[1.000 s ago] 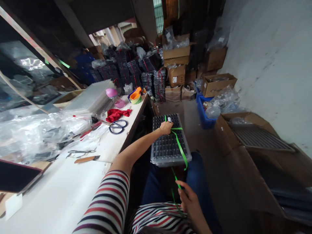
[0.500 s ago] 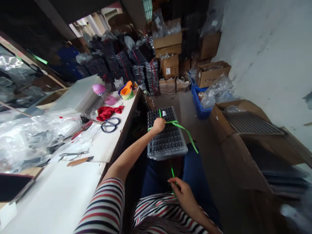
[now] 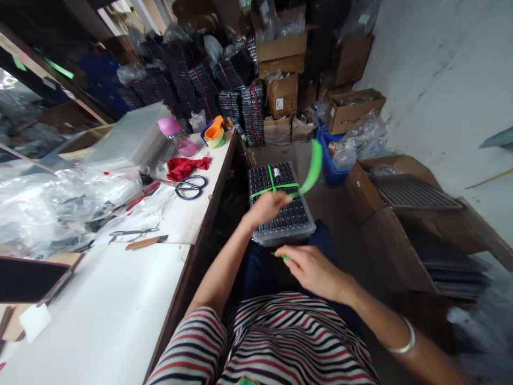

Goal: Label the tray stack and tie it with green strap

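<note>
In front of my lap is a stack of black, gridded trays (image 3: pixel 280 216) in clear plastic, with a small white label on top. A bright green strap (image 3: pixel 273 176) crosses over it. Above the stack's near half, my left hand (image 3: pixel 269 208) is closed on the strap, whose loose end curves up to the right, blurred. Just below the stack's front edge, my right hand (image 3: pixel 308 266) pinches another length of green strap that shows only briefly at the fingertips; the rest is hidden.
A white worktable (image 3: pixel 116 305) on the left holds black-handled scissors (image 3: pixel 190 187), a wooden-handled knife (image 3: pixel 146 242), a red cloth (image 3: pixel 186 168) and tape rolls (image 3: pixel 215 133). Cardboard boxes (image 3: pixel 372 230) line the right, beside a blue crate (image 3: pixel 334 174). Strapped tray stacks (image 3: pixel 252 115) stand behind.
My left hand has come nearer and right across the stack, and the strap's loose end has swung upward. My right hand has risen toward the stack's front edge. The camera view has shifted.
</note>
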Available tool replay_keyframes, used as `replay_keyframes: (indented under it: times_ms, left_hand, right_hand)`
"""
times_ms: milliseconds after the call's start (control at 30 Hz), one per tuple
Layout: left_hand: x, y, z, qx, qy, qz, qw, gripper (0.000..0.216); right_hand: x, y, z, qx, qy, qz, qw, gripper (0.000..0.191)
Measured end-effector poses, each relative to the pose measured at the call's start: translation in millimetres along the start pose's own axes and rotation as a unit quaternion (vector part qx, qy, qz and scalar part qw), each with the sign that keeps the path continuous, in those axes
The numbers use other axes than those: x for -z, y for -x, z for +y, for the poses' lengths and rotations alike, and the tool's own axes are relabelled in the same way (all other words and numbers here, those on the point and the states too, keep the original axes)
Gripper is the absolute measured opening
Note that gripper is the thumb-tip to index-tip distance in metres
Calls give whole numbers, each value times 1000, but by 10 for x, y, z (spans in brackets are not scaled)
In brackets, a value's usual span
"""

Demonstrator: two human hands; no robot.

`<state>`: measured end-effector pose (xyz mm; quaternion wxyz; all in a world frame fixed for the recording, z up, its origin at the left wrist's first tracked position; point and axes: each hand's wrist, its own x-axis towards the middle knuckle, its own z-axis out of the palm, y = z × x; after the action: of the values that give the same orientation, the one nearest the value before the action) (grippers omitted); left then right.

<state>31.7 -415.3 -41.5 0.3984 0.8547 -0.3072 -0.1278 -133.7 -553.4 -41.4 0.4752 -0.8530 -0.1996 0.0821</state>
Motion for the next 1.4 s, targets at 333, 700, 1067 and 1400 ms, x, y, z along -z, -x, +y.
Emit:
replay_keyframes:
  times_ms: [333, 700, 1067, 1400]
  left_hand:
    - [-657, 525, -356, -9, 34, -76, 996, 26]
    - [-550, 463, -407, 52, 115, -163, 979, 54]
    - [-652, 481, -285, 91, 47, -90, 991, 48]
    - [-820, 768, -144, 14, -59, 1, 998, 21]
  right_hand:
    - [334, -688, 98, -39, -225, 54, 972, 30]
    - [-576, -81, 831, -139, 2, 292, 946, 36]
    - [-801, -193, 905, -183, -5, 191, 964, 50]
    - [-416, -184, 1079, -158, -1, 193, 969, 32]
